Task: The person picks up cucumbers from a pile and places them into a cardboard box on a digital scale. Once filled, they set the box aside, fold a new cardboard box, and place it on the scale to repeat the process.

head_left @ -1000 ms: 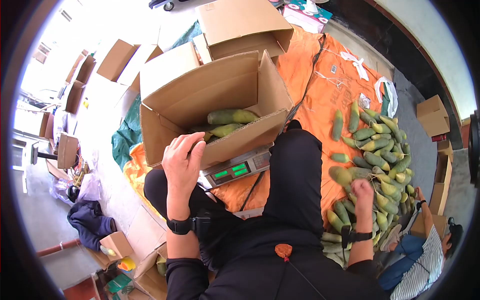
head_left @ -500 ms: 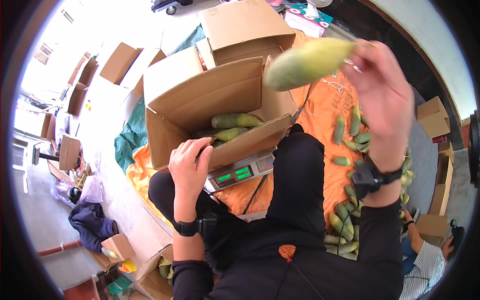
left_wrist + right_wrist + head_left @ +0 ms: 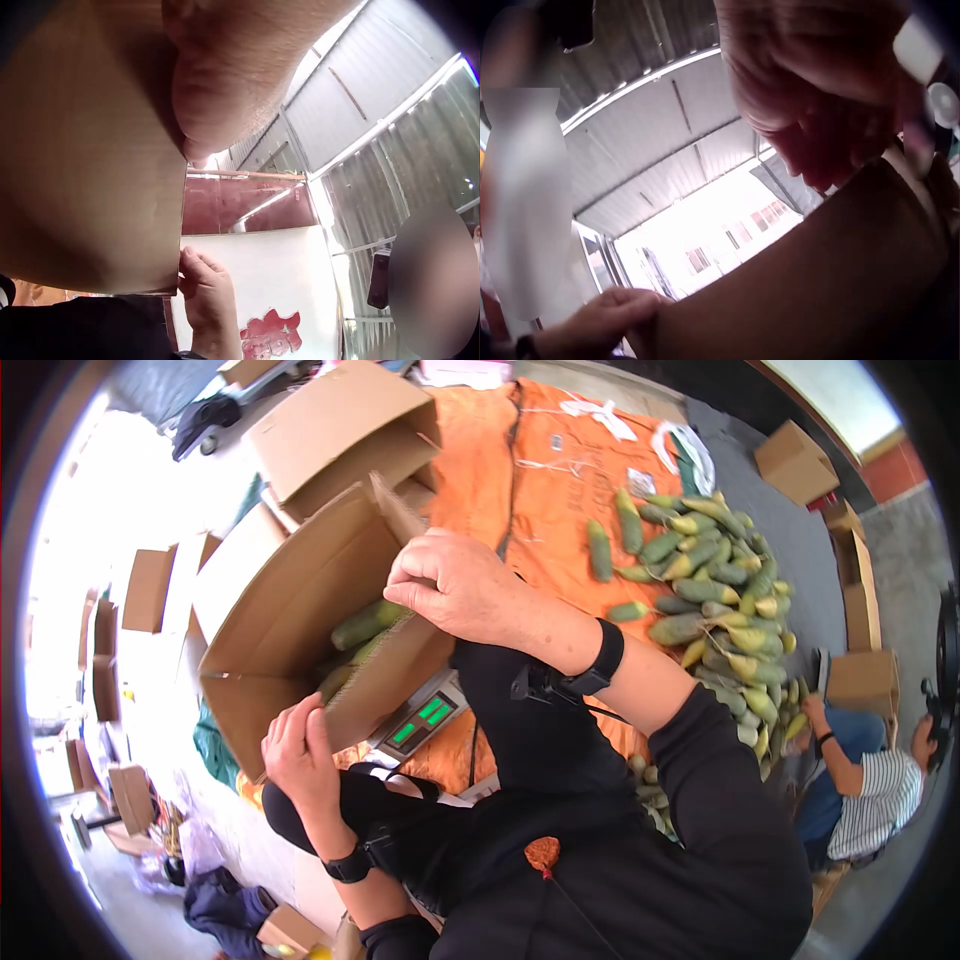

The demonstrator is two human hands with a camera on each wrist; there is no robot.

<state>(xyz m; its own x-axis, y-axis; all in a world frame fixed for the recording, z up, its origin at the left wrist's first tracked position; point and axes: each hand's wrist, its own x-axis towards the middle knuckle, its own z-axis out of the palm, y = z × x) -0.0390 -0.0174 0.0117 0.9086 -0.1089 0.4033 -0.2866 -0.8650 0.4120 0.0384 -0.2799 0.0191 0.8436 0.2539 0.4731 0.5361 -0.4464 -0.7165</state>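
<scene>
An open cardboard box [image 3: 290,605] stands on a digital scale [image 3: 425,722] with lit green digits, in front of the knees. Inside lie several green radishes [image 3: 365,625], partly hidden by the near wall. My left hand [image 3: 303,755] grips the near wall's rim at its left end, thumb and fingers on either side of the cardboard. At the other end of that wall, my right hand [image 3: 455,582] curls its fingers over the rim. In the right wrist view, the left hand [image 3: 604,322] pinches the box edge. No radish shows in either hand.
A large heap of green radishes [image 3: 720,590] lies to the right on an orange sheet [image 3: 550,540]. Another cardboard box [image 3: 340,425] stands behind the scale. At the far right sits a person in a striped shirt [image 3: 880,800].
The right hand lifted a radish from the heap and carried it over toward the box; now it holds the rim without it. The left hand stays at the rim. The head view has turned right.
</scene>
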